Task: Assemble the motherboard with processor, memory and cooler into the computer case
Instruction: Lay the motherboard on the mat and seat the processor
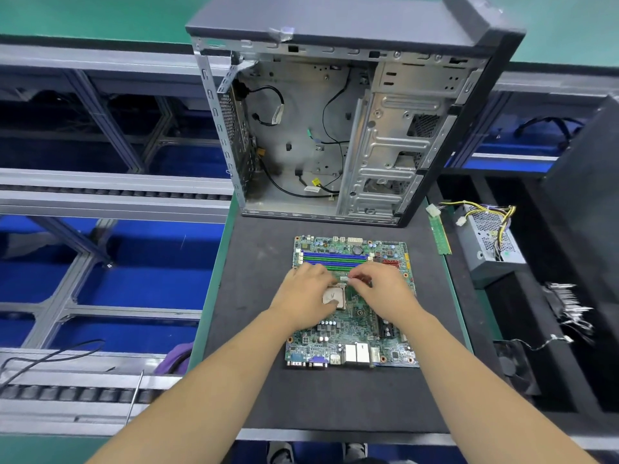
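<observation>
left grip (303,294) palm down, right grip (380,288) fingers curled, seemingly pinching, forearms converging

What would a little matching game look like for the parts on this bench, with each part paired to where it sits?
Things:
1. motherboard
2. computer case
3. memory stick
4. power supply

Places:
A. standing open at the far end of the dark mat
B. lying along the mat's right edge
C. flat on the mat under both hands
D. off the mat, on the dark surface to the right

Pairs: 1-C, 2-A, 3-B, 4-D
</observation>
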